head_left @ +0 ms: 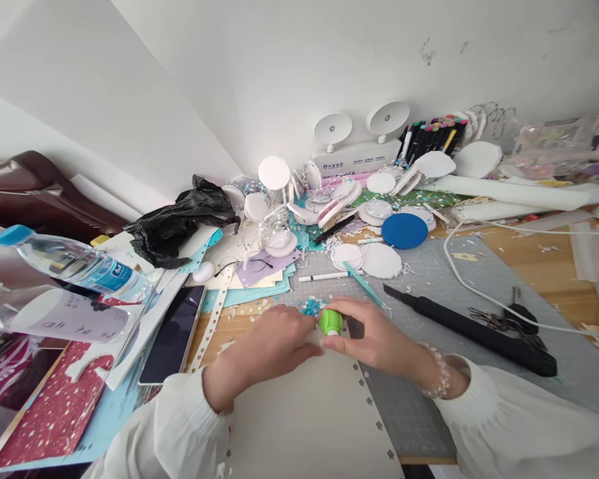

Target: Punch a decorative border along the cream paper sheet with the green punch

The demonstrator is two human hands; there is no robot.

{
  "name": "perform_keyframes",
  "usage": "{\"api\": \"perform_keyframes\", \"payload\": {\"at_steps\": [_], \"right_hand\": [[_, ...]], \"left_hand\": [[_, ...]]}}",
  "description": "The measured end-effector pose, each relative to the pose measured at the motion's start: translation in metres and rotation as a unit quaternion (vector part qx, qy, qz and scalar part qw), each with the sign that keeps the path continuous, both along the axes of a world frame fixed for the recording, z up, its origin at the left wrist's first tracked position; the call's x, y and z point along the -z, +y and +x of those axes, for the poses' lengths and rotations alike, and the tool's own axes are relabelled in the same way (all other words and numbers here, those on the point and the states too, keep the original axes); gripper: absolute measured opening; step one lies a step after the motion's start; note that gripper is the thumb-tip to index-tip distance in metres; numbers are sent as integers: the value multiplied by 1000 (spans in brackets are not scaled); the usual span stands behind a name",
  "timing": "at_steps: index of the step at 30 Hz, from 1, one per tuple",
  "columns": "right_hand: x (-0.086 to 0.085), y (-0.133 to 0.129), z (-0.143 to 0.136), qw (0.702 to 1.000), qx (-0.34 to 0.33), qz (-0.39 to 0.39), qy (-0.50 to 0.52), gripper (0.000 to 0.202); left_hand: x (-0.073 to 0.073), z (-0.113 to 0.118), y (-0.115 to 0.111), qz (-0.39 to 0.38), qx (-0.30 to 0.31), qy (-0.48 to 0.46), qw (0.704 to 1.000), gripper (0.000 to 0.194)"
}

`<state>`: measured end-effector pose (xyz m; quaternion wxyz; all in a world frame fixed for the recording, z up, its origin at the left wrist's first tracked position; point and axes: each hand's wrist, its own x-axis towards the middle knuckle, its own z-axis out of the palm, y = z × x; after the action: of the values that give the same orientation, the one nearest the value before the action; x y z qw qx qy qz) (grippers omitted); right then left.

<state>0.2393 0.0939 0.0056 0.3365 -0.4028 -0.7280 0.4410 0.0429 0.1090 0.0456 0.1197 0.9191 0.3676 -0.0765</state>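
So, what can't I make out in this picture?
All in the head view:
Underside of the green tool: hidden by its own body and the right hand.
Near end of the paper: cut off by the bottom edge.
Inside of the black bag: hidden by its crumpled plastic.
Smallest print on the white box: too small to read.

Behind the fingers (299, 322) of the left hand (272, 340), a loose white fabric sleeve (152, 426) gathers into a pleated cuff. Behind those of the right hand (372, 332), a pale, translucent beaded bracelet (440, 372) circles the wrist, nearer the fingertips than a matching white gathered sleeve (519, 422).
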Motion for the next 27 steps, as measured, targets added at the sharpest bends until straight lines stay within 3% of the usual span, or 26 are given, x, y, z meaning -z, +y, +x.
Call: {"api": "perform_keyframes", "payload": {"at_steps": [6, 12, 16, 19, 22, 27], "right_hand": [[-3, 6, 3, 983, 18, -141, 117, 28], [3, 9, 4, 984, 54, -116, 127, 21], [16, 8, 0, 994, 84, -11, 68, 21], [24, 6, -1, 987, 97, 129, 3, 25], [28, 5, -2, 970, 60, 231, -36, 28], [29, 3, -6, 965, 6, 254, -64, 41]], "left_hand": [[5, -2, -1, -10, 25, -29, 999, 23], [15, -2, -4, 9, 44, -99, 994, 26], [22, 0, -3, 33, -69, -194, 978, 39], [33, 1, -3, 26, -147, -325, 934, 37], [44, 4, -5, 4, -155, -410, 899, 40], [53, 4, -9, 11, -164, -429, 888, 30]]}}
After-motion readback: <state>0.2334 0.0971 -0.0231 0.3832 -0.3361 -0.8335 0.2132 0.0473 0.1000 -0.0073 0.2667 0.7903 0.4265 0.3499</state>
